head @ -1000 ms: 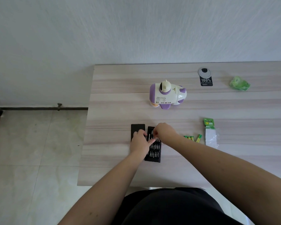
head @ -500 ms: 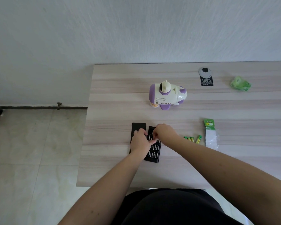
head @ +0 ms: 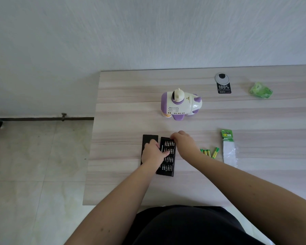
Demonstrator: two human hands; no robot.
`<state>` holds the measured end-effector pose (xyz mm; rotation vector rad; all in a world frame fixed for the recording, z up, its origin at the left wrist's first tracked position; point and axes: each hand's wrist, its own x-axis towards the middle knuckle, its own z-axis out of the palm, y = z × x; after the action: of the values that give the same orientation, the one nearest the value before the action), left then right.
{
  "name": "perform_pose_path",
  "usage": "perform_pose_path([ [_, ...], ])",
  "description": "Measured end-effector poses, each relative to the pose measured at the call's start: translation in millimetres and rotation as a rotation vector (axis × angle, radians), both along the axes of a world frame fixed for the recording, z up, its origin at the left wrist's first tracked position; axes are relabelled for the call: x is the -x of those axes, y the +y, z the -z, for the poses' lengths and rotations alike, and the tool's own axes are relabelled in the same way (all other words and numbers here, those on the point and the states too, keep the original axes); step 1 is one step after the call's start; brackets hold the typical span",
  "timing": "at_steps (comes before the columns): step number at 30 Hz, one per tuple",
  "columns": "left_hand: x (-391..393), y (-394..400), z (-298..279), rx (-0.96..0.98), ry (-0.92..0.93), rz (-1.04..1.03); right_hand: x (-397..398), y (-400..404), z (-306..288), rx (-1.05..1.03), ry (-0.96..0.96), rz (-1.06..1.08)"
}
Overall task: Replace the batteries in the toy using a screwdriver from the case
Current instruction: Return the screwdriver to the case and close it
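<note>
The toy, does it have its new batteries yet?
Not yet. Done: the case lies open, lid beside it, and loose batteries wait nearby. In hand: the left hand and right hand reach among the bits. Left: the toy stands untouched, so unscrewing and swapping remain.

Both hands (head: 154, 152) on open case (head: 168, 156), toy (head: 180, 105) beyond

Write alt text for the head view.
Both hands, left hand and right hand, work over an open black screwdriver case on a wooden table; a purple-and-white toy stands beyond, green batteries lie right.
</note>
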<state>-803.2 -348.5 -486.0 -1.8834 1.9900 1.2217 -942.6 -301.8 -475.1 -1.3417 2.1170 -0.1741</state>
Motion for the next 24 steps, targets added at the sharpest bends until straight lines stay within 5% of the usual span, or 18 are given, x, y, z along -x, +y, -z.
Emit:
perform_pose_path([
  [24, 11, -11, 0, -0.097, -0.052, -0.092, 0, 15, 4, 0.046, -0.03, -0.117],
])
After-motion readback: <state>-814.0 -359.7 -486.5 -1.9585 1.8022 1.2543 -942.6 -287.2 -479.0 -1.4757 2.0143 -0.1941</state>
